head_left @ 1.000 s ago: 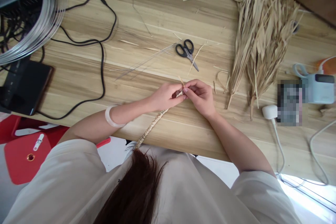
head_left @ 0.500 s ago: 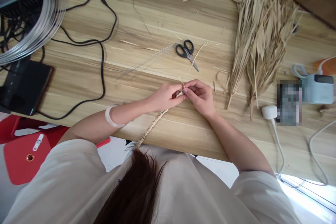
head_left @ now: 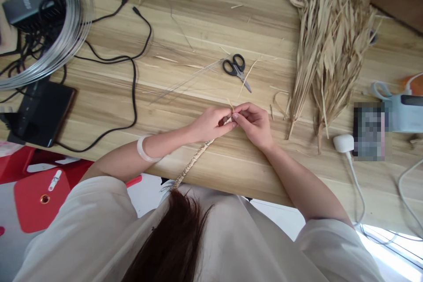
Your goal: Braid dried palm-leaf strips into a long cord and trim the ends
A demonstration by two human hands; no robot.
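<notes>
A pale braided cord of dried plant fibre (head_left: 192, 163) slants up from my lap over the table edge into my left hand (head_left: 211, 124). My left fingers are closed around its upper end. My right hand (head_left: 255, 124) pinches at the same end, its thumb and forefinger meeting the left fingertips. A thin fibre tip (head_left: 230, 104) sticks up between the two hands. Just beyond them lie black-handled scissors (head_left: 238, 70), with a loose straw strip (head_left: 247, 78) beside the blades. The very end of the cord is hidden by my fingers.
Bundles of dried leaves (head_left: 327, 53) lie at the right, near a white charger plug (head_left: 343, 143) and a pale blue power bank (head_left: 408, 112). A wire coil (head_left: 74, 22), black cables (head_left: 134, 92) and a black box (head_left: 49, 112) occupy the left. Thin wires (head_left: 191, 80) lie left of the scissors.
The whole view has shifted slightly, so everything appears a little further right and lower. Both hands keep their grip at the cord's end, with hardly any visible finger movement.
</notes>
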